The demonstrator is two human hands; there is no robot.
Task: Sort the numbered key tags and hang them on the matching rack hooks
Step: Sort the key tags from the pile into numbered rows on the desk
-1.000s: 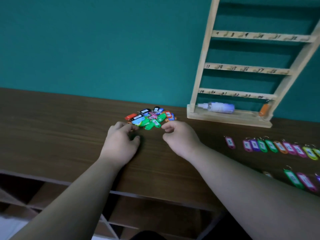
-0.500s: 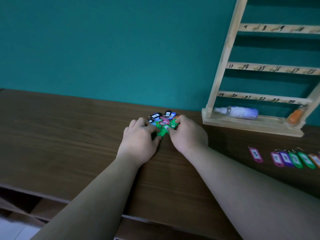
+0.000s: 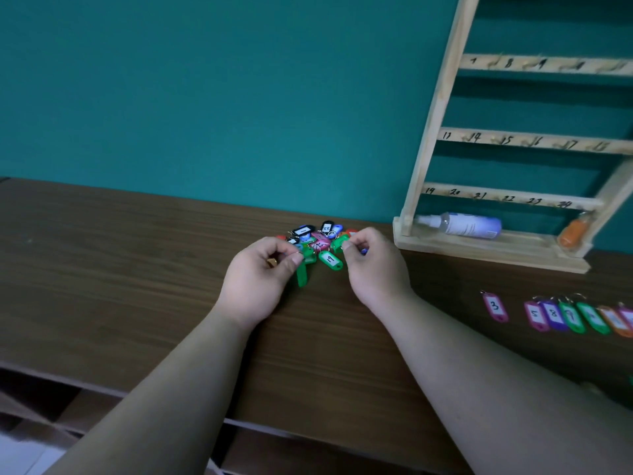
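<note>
Two hands at one loose pile of key tags [image 3: 317, 238], far back on the tabletop [image 3: 137, 269] near the wall

Left hand [image 3: 260, 279] pinching one green tag [image 3: 301, 275] between thumb and forefinger, tag hanging at the pile's front; right hand [image 3: 371, 267] curled at the pile's right edge, fingers seemingly pinched on a second green tag [image 3: 339, 242]; third green tag marked 19 [image 3: 330, 259] flat between both hands. Pile too tangled to count. Further right, seven sorted tags [image 3: 565, 315] in a row, the 3 set apart, the last cut by the frame. Behind, one wooden rack [image 3: 442, 108], three numbered rails in view, one spray bottle [image 3: 462, 225] and one orange thing [image 3: 572, 233] on its base. Base corner near the right hand; open wood left of the pile and forward to the front edge
</note>
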